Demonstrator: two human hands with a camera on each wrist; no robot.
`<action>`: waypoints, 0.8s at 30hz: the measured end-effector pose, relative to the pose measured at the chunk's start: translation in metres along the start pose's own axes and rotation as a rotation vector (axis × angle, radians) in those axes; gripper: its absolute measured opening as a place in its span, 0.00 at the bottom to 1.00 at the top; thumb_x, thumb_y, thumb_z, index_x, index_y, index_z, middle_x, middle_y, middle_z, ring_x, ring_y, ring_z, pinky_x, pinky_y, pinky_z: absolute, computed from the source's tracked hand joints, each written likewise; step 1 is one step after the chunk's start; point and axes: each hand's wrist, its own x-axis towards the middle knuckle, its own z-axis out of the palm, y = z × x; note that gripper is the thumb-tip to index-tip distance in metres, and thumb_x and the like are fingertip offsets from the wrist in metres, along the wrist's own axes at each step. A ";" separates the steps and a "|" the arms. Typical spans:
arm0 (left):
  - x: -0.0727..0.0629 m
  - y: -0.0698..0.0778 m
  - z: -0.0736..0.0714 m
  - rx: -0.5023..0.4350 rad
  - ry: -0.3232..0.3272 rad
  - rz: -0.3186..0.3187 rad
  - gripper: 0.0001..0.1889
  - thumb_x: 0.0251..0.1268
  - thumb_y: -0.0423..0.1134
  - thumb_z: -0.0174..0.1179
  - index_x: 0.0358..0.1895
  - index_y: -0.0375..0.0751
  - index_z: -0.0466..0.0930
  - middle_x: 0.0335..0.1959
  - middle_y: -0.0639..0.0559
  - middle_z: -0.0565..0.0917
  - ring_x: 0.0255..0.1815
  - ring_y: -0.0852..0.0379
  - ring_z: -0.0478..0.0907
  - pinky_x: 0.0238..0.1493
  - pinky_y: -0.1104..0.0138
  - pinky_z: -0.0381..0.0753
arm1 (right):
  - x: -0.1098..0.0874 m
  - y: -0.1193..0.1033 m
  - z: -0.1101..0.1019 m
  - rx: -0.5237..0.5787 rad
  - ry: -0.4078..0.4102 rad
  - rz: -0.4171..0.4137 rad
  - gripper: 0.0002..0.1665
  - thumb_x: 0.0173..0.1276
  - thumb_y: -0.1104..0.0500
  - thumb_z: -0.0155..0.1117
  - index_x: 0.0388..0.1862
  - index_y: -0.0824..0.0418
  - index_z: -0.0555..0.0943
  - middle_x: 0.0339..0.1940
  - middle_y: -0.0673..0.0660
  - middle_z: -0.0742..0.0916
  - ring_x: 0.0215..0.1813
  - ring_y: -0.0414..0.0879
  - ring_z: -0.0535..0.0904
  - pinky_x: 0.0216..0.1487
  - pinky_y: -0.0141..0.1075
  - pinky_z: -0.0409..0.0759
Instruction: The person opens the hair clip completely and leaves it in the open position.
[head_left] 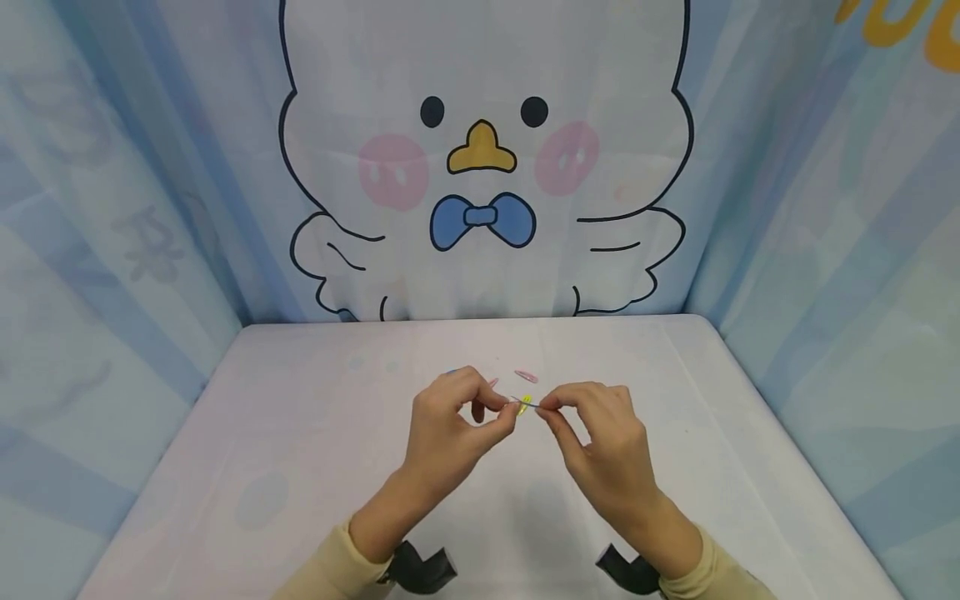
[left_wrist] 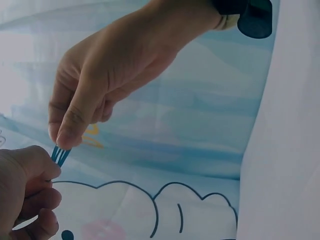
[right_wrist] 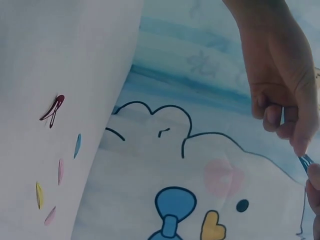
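Fingers and thumbs are pinching a blue clip (left_wrist: 61,156) from both ends, the left hand (head_left: 450,423) and right hand (head_left: 609,437) holding it between them above the table (head_left: 337,450). In the head view it is showing as a thin line, while the wrist views are revealing its slots. Only the right wrist view is showing a dark red clip (right_wrist: 59,102), legs apart; near it a second blue clip (right_wrist: 77,146), a yellow clip (right_wrist: 39,195) and two pink clips (right_wrist: 60,171) are lying.
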 end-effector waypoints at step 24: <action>-0.006 -0.013 0.002 0.039 -0.074 -0.026 0.08 0.59 0.34 0.75 0.30 0.48 0.84 0.28 0.60 0.86 0.27 0.63 0.72 0.30 0.72 0.72 | -0.007 0.008 0.002 -0.047 -0.158 0.138 0.14 0.57 0.65 0.80 0.41 0.59 0.86 0.33 0.51 0.89 0.37 0.46 0.84 0.43 0.39 0.66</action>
